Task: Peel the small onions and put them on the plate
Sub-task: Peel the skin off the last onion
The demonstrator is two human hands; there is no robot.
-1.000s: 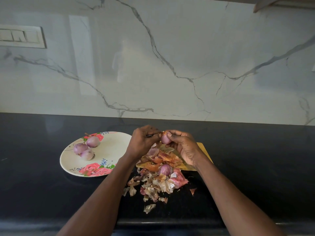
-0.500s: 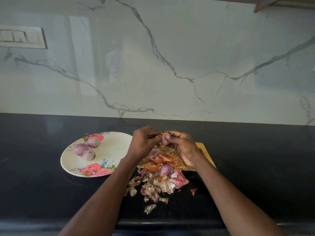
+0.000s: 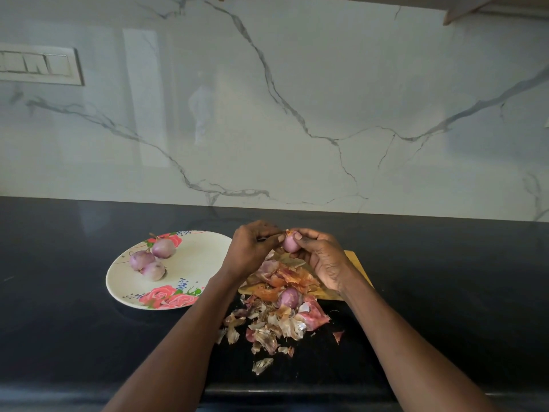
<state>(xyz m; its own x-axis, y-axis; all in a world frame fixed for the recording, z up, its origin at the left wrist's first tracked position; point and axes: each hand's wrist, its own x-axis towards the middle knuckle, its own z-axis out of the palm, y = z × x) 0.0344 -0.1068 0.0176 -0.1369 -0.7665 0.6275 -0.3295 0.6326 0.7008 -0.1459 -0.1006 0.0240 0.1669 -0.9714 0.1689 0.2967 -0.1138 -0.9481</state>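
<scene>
White marble wall (image 3: 326, 99) with grey veins rises behind a black desk (image 3: 445, 292); a switch plate (image 3: 38, 66) sits on the wall far left of both hands. Left of the left hand (image 3: 249, 251) lies a floral plate (image 3: 196, 263) carrying three peeled onions (image 3: 150, 260), close together on its far side. Under the right hand (image 3: 323, 263) a wooden board (image 3: 355, 263) shows, mostly covered by a heap of skins (image 3: 276, 316) that spills toward the person onto the desk. One onion (image 3: 288, 297) rests among the skins, below both hands. Above the board the right grip holds a small onion (image 3: 290, 243) between thumb and fingers. Touching it from the left, the left grip is narrow, fingers curled, pinching a shred of skin at the onion's top.
</scene>
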